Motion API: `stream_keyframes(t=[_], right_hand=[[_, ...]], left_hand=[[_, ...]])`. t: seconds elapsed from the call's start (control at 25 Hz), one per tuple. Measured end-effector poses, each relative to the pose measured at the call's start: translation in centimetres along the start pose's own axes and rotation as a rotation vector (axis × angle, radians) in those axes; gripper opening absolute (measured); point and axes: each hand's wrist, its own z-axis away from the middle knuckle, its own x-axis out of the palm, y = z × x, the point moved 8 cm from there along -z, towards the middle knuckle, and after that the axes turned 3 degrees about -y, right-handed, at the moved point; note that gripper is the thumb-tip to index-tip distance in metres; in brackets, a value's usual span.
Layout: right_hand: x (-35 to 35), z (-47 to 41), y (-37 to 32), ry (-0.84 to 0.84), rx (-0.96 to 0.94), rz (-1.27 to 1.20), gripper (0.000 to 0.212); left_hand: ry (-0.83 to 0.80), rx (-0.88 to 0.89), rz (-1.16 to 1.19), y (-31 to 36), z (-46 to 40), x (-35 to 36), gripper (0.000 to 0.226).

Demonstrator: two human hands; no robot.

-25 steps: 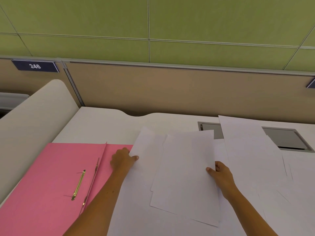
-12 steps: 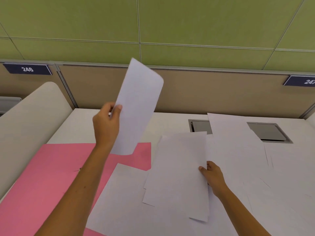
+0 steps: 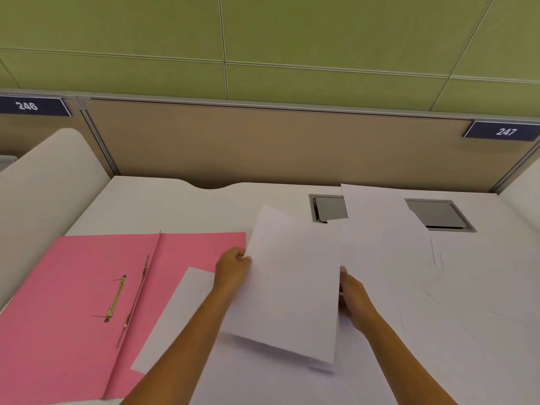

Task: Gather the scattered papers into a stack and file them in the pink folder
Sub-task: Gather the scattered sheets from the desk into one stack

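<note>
— Why pinch the small stack of sheets (image 3: 292,287) with left hand (image 3: 232,271) and right hand (image 3: 355,299) closed on opposite edges?
— Probably to square them above the desk (image 3: 163,206). Loose papers (image 3: 388,244) scattered right; pink folder (image 3: 73,302) open left.

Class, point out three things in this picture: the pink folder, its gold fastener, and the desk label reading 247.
pink folder (image 3: 67,287), head view, left inside cover.
gold fastener (image 3: 116,298), head view, middle of bar.
desk label 247 (image 3: 506,131), head view, on the digits.

Single head-worn view, looking forward and down from close above both hands. Desk (image 3: 181,200) lies beneath them, partition (image 3: 263,141) beyond.
</note>
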Motion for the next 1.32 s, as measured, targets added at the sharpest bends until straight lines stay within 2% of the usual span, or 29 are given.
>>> stream_keyframes(t=[0.12,0.28,0.4,0.56,0.72,0.8,0.92,1.08,1.12,1.2,1.32], right_hand=[[0.0,0.7,0.0,-0.058,0.066,-0.100,0.050],[0.3,0.6,-0.4,-0.070,-0.015,0.026,0.023],[0.1,0.3,0.0,-0.016,-0.043,0.053,0.020],[-0.1,0.0,0.1,0.015,-0.056,0.101,0.018],[-0.1,0.2,-0.2,0.063,-0.104,0.174,0.020],[0.1,0.6,-0.2,0.073,-0.122,0.202,0.017],[0.3,1.0,-0.1,0.079,-0.131,0.231,0.016],[0.2,1.3,0.1,0.084,-0.125,0.220,0.016],[0.2,1.3,0.1,0.089,-0.123,0.223,0.016],[0.3,1.4,0.0,0.106,-0.121,0.237,0.014],[0.5,1.3,-0.3,0.118,-0.121,0.243,0.013]], left_hand=[[0.030,0.003,-0.109,-1.4,0.6,2.0,0.018],[0.043,0.038,-0.231,-2.1,1.5,2.5,0.031],[0.110,0.058,-0.424,-2.6,1.9,-0.4,0.039],[0.182,-0.174,-0.641,-6.2,2.5,-8.9,0.065],[0.000,-0.322,-0.757,-9.5,3.5,-12.2,0.088],[-0.029,-0.316,-0.794,-10.3,3.7,-12.2,0.087],[0.019,-0.300,-0.836,-10.3,3.6,-12.6,0.076],[0.138,-0.250,-0.787,-8.7,3.6,-13.9,0.025],[0.188,-0.206,-0.765,-7.6,3.6,-14.5,0.018],[0.304,-0.071,-0.763,-3.7,3.6,-16.1,0.019],[0.494,0.215,-0.749,4.9,4.7,-18.0,0.020]])
